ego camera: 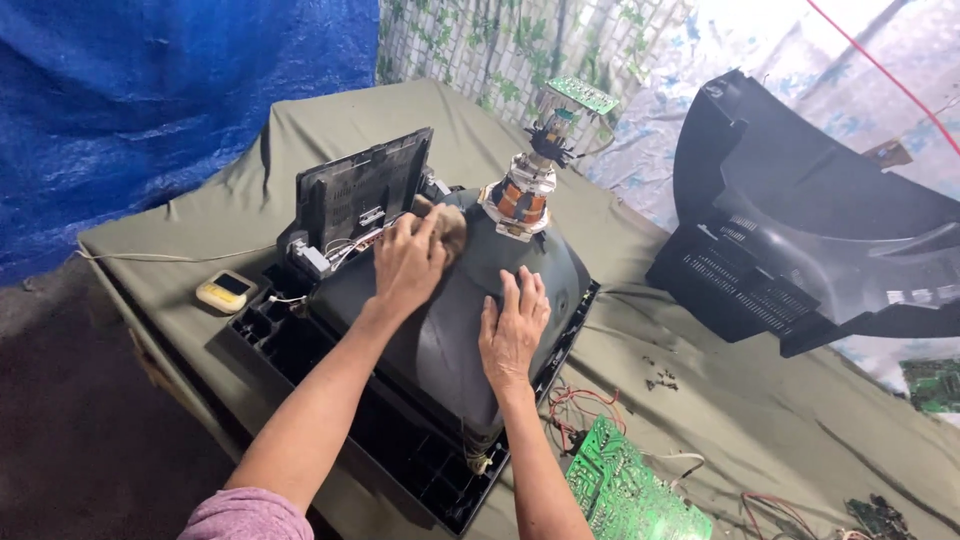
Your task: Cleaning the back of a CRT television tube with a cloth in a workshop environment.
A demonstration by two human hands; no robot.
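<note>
**Op A:** Nearest the lens I've got my own forearms, and by the near edge of the table the green circuit board (632, 485) lying flat with red wires beside it.

**Op B:** Where's the picture tube?

**Op A:** Middle of the cloth-covered table (180, 250), face down in the black front frame (400, 455). The dark picture tube (450, 300) bulges up, its copper-wound neck (522, 200) pointing toward the far edge.

**Op B:** Hands?

**Op A:** My left hand (408, 262) is closed over a brownish cloth (452, 232), pressing it on the glass just below the neck. My right hand (514, 325) is spread flat on the tube, fingers wide, holding nothing.

**Op B:** How far along?

**Op A:** By my reading, teardown is well on: the black rear shell (800, 230) is off and standing at the right edge, a board is out, loose screws (660, 380) lie on the cloth. Tube, neck parts and the upright black panel (362, 192) are not out of the frame. A small yellow device (226, 291) sits at the left edge; possibly a meter, too small to tell.
</note>
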